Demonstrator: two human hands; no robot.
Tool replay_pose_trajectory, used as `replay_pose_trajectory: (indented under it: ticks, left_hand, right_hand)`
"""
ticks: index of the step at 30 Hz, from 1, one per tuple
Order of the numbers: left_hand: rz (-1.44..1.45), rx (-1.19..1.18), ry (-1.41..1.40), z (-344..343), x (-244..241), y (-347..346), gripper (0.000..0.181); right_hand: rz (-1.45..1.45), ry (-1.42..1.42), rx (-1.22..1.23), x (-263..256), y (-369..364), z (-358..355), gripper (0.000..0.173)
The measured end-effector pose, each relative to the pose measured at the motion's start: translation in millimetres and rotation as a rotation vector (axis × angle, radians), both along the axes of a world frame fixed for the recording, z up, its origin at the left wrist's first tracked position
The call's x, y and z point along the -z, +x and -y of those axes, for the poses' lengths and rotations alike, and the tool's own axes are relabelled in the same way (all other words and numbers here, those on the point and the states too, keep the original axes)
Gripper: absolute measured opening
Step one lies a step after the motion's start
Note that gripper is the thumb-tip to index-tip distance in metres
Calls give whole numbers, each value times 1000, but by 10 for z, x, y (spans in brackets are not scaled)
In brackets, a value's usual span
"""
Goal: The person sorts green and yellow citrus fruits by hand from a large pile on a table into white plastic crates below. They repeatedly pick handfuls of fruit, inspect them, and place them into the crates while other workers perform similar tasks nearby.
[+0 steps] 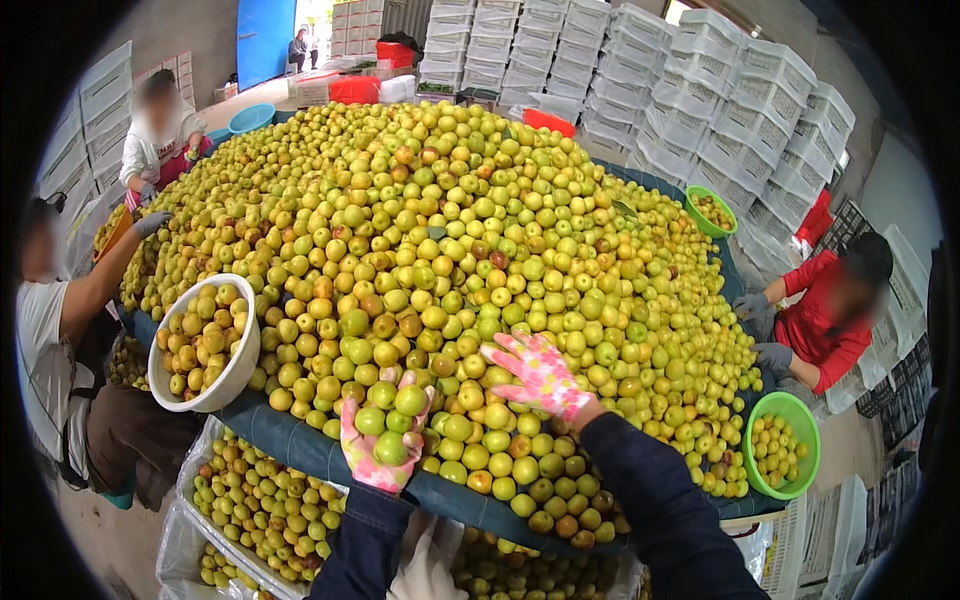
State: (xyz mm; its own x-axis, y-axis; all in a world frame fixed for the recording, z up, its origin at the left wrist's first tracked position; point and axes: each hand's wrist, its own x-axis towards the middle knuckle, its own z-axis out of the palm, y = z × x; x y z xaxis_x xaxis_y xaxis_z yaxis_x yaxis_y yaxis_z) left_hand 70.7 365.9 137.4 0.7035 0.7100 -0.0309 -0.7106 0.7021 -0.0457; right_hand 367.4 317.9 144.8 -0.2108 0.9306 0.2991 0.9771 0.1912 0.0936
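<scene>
A large heap of round yellow-green fruits [420, 225], which look like jujubes, covers the table in front of me. My left hand [382, 442], in a pink floral glove, is turned palm up at the near edge of the heap. Several green fruits [390, 424] lie in its palm with the fingers curled around them. To its right, my right hand [536, 371], in a matching glove, rests palm down on the heap with its fingers spread. Nothing shows in its grasp, though its underside is hidden. Dark blue cloth [292, 442] borders the table's near edge.
A white basket [251, 352] of browner fruits stands left, green basins [811, 450] right. Lined crates of fruit [262, 502] sit below the near edge. Co-workers [817, 322] sit at both sides. Stacked white crates [697, 97] line the back.
</scene>
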Motion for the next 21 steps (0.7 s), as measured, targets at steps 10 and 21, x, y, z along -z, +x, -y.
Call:
replay_pose_trajectory:
  ticks: [10, 21]
  left_hand:
    - [108, 12, 0, -25, 67, -24, 67]
    - [88, -7, 32, -38, 100, -57, 67]
  right_hand:
    - [-354, 219, 164, -243, 336, -683, 31]
    - [116, -482, 83, -525, 124, -1340, 28]
